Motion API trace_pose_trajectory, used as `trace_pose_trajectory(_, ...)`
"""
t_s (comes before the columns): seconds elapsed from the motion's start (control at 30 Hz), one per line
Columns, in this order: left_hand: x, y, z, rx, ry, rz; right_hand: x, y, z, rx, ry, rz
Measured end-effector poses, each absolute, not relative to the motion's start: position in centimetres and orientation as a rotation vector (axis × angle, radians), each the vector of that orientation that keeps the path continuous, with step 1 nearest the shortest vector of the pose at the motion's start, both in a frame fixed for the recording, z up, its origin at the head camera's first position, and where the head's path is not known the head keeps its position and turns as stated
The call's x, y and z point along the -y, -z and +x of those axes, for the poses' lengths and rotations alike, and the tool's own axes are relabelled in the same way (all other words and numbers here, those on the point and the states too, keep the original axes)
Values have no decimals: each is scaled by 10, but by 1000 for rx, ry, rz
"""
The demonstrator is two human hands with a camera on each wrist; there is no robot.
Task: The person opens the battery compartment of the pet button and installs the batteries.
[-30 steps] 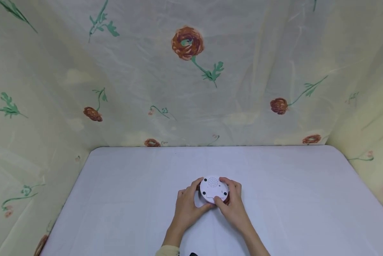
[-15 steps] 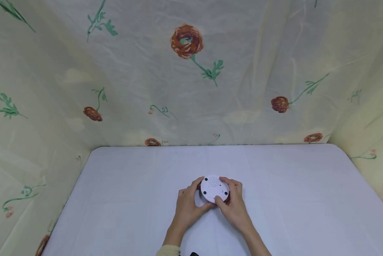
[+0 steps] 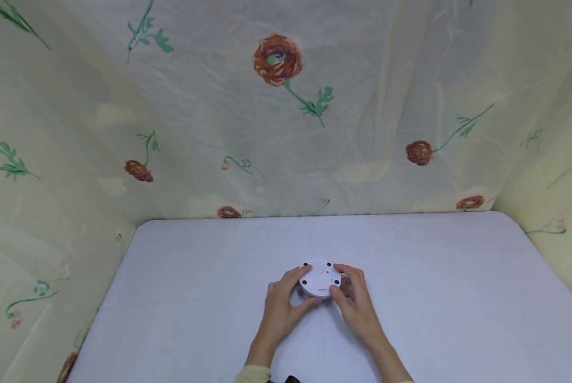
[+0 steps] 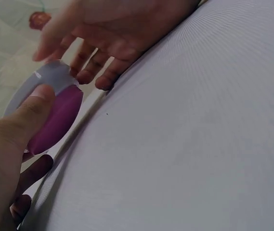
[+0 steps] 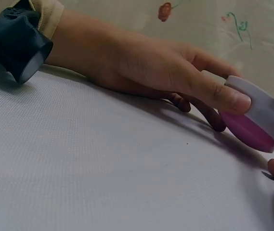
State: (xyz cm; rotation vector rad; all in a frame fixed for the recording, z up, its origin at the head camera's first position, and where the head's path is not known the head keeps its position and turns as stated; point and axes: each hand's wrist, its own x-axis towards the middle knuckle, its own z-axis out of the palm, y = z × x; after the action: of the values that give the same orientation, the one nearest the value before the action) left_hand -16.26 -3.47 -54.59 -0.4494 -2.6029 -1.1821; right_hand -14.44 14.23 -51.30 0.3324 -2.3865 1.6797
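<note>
Head view: disc (image 3: 319, 277), white with a purple underside, is held tilted just above the table (image 3: 181, 298) between the left hand (image 3: 282, 308) and right hand (image 3: 355, 308), fingers curled round its rim. Left wrist view: disc (image 4: 55, 113) is pinched under the left thumb (image 4: 28, 115). Right wrist view: left thumb (image 5: 226, 98) presses the disc (image 5: 257, 118); a wrist camera (image 5: 19, 43) is seen.

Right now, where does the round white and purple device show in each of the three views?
Head: round device at lower centre, white underside up, between the left hand and right hand.
Left wrist: at left edge, purple face tilted down, under the left thumb.
Right wrist: at right edge, tilted, the left thumb on its white rim.
Shared landmark: the flowered curtain.
</note>
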Motion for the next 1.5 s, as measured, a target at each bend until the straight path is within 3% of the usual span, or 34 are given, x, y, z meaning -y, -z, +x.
trace_pose_trajectory(0.2, 35, 545, -163, 2565, 1305, -384, -151, 534, -153, 2298, -1632, 575)
trace_pose_trajectory(0.6, 35, 545, -162, 2578, 1333, -316, -141, 513, -146, 2230, -1444, 773)
trace_pose_trajectory(0.9, 35, 544, -162, 2595, 1245, -364, -150, 544, -156, 2263, -1368, 673)
trace_pose_trajectory(1.5, 40, 544, -164, 2477, 1555, -390, -152, 540, -156, 2355, -1546, 510)
